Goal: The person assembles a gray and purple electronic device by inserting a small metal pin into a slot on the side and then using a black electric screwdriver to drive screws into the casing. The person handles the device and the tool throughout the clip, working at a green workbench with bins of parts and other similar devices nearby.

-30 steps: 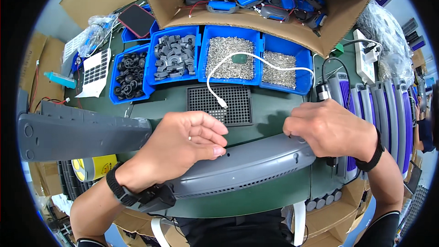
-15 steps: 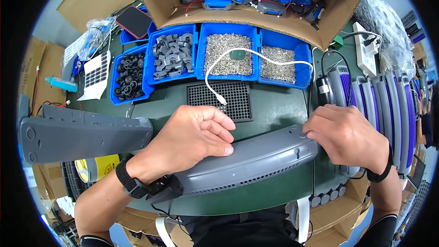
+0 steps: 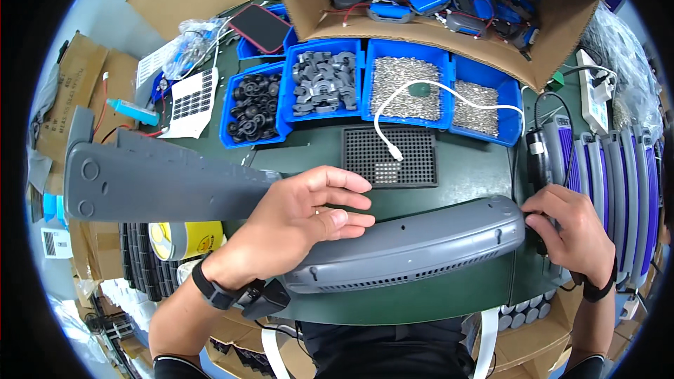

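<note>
A long grey plastic housing point(image 3: 414, 242) with a row of vent slots lies on the green table in front of me. Over its left end is my left hand point(image 3: 309, 214), fingers spread and holding nothing; whether its underside touches the housing is hidden. Just off the housing's right end, my right hand point(image 3: 572, 231) has loosely curled fingers. A gap shows between its thumb and forefinger, with nothing visible there. Close beside that hand stands a black corded electric screwdriver point(image 3: 538, 158). Another grey housing point(image 3: 168, 182) sits to the left of my left hand.
Blue bins hold black wheels point(image 3: 253, 107), grey clips point(image 3: 324, 81) and screws point(image 3: 407, 88). A white cable point(image 3: 449, 86) crosses them, ending over a black perforated tray point(image 3: 390, 168). An open carton point(image 3: 554, 49) holds blue battery packs. Several grey-purple units point(image 3: 621, 196) stand at right.
My right hand has drawn away from the housing's right end, its fingers loosening. My left hand's fingers have spread wider. The whole view has shifted, so the scene sits further right.
</note>
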`<state>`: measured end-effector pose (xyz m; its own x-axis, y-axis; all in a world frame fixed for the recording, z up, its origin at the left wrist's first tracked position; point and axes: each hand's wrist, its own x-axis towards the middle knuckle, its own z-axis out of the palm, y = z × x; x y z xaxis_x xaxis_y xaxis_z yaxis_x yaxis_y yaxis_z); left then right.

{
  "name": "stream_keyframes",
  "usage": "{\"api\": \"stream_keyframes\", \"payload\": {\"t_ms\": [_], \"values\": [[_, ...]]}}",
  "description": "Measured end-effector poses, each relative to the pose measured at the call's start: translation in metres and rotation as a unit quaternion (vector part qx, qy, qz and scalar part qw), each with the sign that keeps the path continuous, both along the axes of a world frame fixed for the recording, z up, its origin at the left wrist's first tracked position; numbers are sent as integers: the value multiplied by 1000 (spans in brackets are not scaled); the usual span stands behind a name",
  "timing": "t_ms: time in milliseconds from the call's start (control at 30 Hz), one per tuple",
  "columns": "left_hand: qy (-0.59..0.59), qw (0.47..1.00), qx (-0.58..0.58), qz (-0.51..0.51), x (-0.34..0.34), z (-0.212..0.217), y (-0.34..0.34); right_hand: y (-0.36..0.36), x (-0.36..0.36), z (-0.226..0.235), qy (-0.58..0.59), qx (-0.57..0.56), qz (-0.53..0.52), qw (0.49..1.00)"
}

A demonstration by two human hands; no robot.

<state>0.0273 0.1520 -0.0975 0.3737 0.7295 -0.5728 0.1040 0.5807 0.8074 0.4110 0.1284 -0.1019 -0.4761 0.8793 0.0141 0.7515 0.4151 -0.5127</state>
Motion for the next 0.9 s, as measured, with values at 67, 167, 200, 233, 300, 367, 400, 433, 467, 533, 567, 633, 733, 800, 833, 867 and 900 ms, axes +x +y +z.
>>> {"api": "stream_keyframes", "payload": {"t_ms": [67, 167, 200, 233, 300, 367, 400, 433, 467, 533, 567, 633, 733, 800, 833, 867, 900], "values": [[29, 998, 27, 38, -3, 3, -10, -5, -1, -2, 8, -7, -16, 1000], [60, 993, 78, 64, -17, 1, -22, -12, 2, -2, 24, -12, -38, 999], [89, 988, 89, 90, -16, 1, -27, -13, 5, -2, 10, -25, -51, 998], [115, 984, 108, 85, -20, 1, -32, -14, 5, -4, 17, -19, -60, 998], [162, 974, 146, 67, -27, -7, -39, -17, 6, -7, 29, -7, -83, 996], [169, 965, 179, 85, -34, -18, -42, -21, 7, -4, 27, -5, -86, 996], [164, 964, 186, 93, -41, -25, -45, -23, 8, -6, 29, -5, -86, 996], [159, 963, 193, 100, -44, -30, -48, -24, 8, -8, 31, -5, -86, 996], [138, 967, 175, 124, -46, -35, -51, -25, 9, -9, 34, -8, -86, 996], [93, 971, 140, 167, -47, -41, -55, -28, 9, -10, 38, -13, -91, 995], [90, 972, 140, 165, -47, -43, -55, -30, 9, -9, 36, -13, -93, 995], [92, 972, 140, 165, -45, -43, -56, -31, 9, -11, 40, -13, -92, 995], [59, 974, 121, 183, -43, -43, -55, -34, 13, -14, 43, -15, -104, 993], [39, 977, 92, 190, -43, -43, -55, -37, 14, -17, 46, -20, -114, 992], [30, 978, 77, 194, -43, -42, -54, -38, 15, -18, 48, -22, -118, 992], [28, 978, 71, 193, -44, -43, -54, -38, 16, -19, 48, -26, -121, 991], [27, 979, 65, 192, -44, -43, -54, -39, 17, -19, 49, -30, -125, 991]]}}
